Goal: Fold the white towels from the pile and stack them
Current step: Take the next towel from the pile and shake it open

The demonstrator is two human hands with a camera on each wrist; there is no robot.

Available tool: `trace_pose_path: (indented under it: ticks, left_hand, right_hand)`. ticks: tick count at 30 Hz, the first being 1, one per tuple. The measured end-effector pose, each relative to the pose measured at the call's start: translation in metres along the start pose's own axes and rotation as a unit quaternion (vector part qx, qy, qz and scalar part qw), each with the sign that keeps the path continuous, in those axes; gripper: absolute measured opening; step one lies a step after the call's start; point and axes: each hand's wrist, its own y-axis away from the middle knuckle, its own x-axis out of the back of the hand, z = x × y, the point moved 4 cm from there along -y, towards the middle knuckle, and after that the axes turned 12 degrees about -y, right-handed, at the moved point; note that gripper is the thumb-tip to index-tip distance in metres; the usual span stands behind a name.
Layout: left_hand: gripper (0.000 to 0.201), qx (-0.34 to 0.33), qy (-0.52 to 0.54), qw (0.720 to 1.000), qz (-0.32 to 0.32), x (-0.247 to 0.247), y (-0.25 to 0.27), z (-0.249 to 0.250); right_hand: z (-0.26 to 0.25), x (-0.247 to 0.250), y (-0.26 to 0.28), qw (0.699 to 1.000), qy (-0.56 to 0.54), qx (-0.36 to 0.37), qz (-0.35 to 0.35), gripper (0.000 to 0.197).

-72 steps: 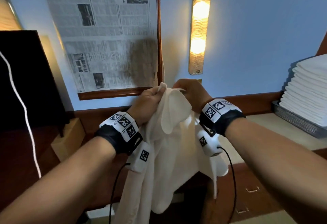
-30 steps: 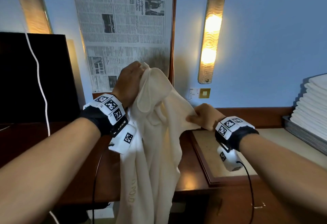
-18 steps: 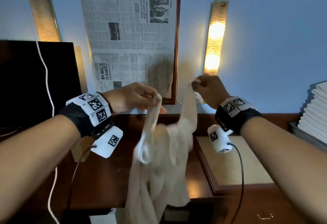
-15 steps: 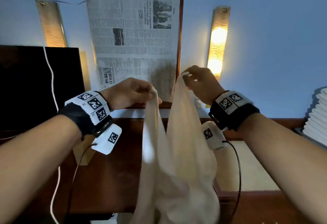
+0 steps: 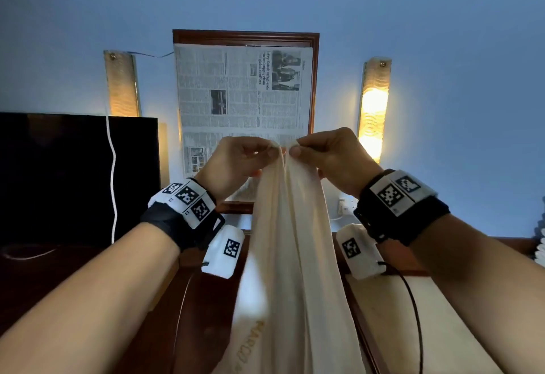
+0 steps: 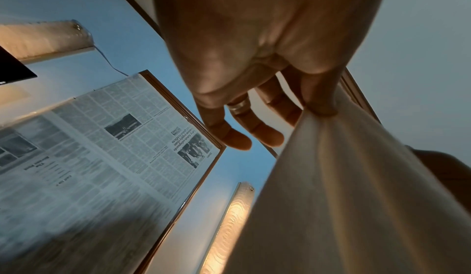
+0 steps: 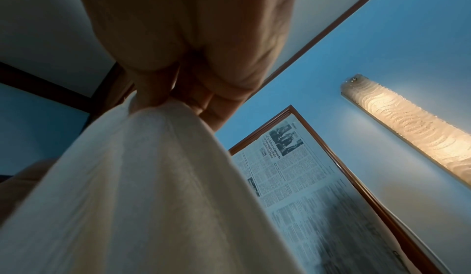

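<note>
Fingertips of both my hands pinch the top edge of 1 white towel [image 5: 290,255], holding it up in front of me. On my left hand [image 5: 233,164] the thumb and forefinger clamp the cloth while the other 3 fingers [image 6: 229,135] hang loose, 1 wearing a ring. On my right hand [image 5: 330,158] the fingers curl tightly around the neighbouring bit of edge. Both hands nearly touch, and the towel hangs straight down between my wrists in long folds. Behind it a framed newspaper [image 5: 244,93] hangs between 2 wall lamps, the right lamp [image 5: 373,108] glowing brightest.
</note>
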Motion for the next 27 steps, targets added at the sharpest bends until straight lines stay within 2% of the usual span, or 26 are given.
trace_pose_path:
  ticks: [3, 8, 11, 14, 16, 18, 20, 22, 25, 27]
  left_hand:
    - [0.010, -0.003, 0.015, 1.000, 0.004, -0.007, -0.003, 0.005]
    - [0.023, 0.018, 0.058, 0.998, 0.000, -0.017, -0.007, 0.009]
    - [0.019, 0.028, 0.064, 0.998, -0.002, -0.022, -0.010, 0.009]
    - [0.013, 0.045, 0.068, 0.997, -0.011, -0.028, -0.009, 0.007]
    - [0.026, 0.060, 0.073, 0.995, -0.014, -0.030, -0.008, 0.006]
    - [0.033, 0.078, 0.075, 0.994, -0.011, -0.032, -0.007, 0.002]
    - [0.033, 0.096, 0.072, 0.993, -0.013, -0.035, -0.006, -0.002]
    - [0.031, 0.111, 0.069, 0.991, -0.021, -0.038, -0.003, -0.004]
    - [0.027, 0.116, 0.058, 0.991, -0.042, -0.048, 0.000, -0.003]
    - [0.024, 0.119, 0.062, 0.990, -0.046, -0.057, 0.002, -0.004]
  right_hand:
    - [-0.003, 0.004, 0.002, 1.000, -0.003, 0.003, 0.012, 0.013]
    - [-0.005, 0.009, 0.005, 0.999, -0.042, -0.005, 0.031, 0.012]
    - [-0.006, 0.013, 0.007, 0.998, -0.053, -0.005, 0.041, 0.011]
    - [-0.001, 0.012, 0.008, 0.996, -0.087, -0.028, 0.014, 0.021]
    - [0.004, 0.008, 0.010, 0.991, -0.114, -0.065, -0.019, 0.028]
    - [0.010, 0.005, 0.012, 0.986, -0.127, -0.097, -0.042, 0.025]
    - [0.015, 0.004, 0.014, 0.983, -0.135, -0.112, -0.046, 0.017]
    - [0.020, 0.005, 0.015, 0.982, -0.144, -0.118, -0.027, 0.007]
    - [0.028, 0.006, 0.017, 0.982, -0.147, -0.120, 0.017, 0.007]
    - [0.032, 0.008, 0.018, 0.988, -0.107, -0.105, 0.040, 0.008]
